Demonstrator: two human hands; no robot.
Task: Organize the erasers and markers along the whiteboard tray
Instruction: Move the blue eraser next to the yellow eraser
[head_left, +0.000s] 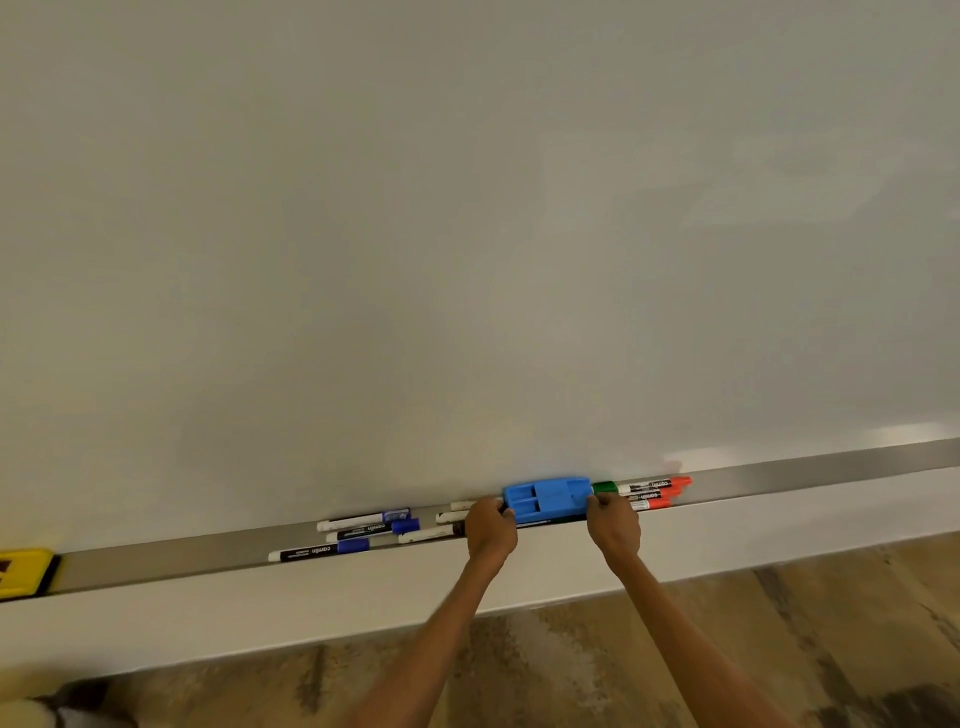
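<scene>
From the head camera, the blue eraser (547, 498) sits in the metal whiteboard tray (831, 470) and serves as the landmark. The left hand (490, 527) grips its left end and the right hand (613, 525) pinches its right end, so both hands are closed on it.

Just right of the blue eraser lie a green-capped marker (605, 487) and the orange-capped markers (657, 493), bunched together. Left of it are the blue-capped markers (363, 530), loosely staggered, with some white-barrelled markers (447, 525) partly behind the left hand. Far to its left, at the frame edge, sits a yellow eraser (23, 571).

The step in hand looks like repositioning the blue eraser, though whether it is lifted or resting is unclear. Next, it probably needs sliding or carrying toward the yellow eraser without dragging markers along.
</scene>
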